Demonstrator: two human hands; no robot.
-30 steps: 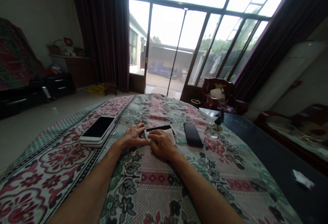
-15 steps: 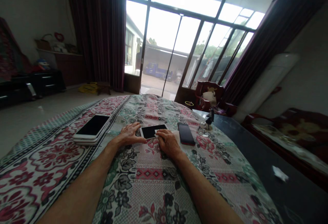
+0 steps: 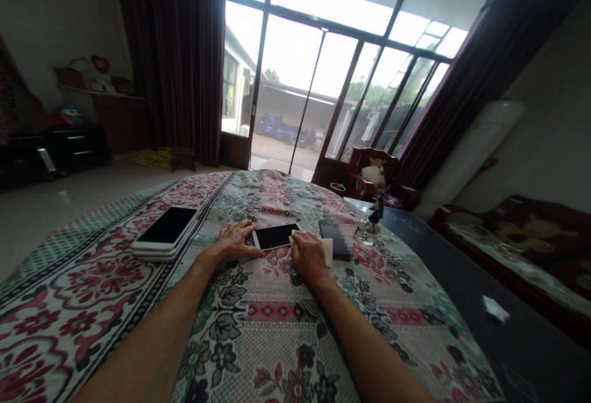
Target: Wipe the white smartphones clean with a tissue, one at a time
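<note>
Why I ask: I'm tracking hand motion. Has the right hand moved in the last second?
Yes. The right hand slid rightward off the middle phone, toward the dark phone.

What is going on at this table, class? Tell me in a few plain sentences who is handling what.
A person works with both hands at a table under a floral tablecloth. The left hand rests flat against the left end of a white-framed phone lying face up. The right hand presses a white cloth at the phone's right end. A dark phone lies to the right and a stack of phones to the left.
</note>
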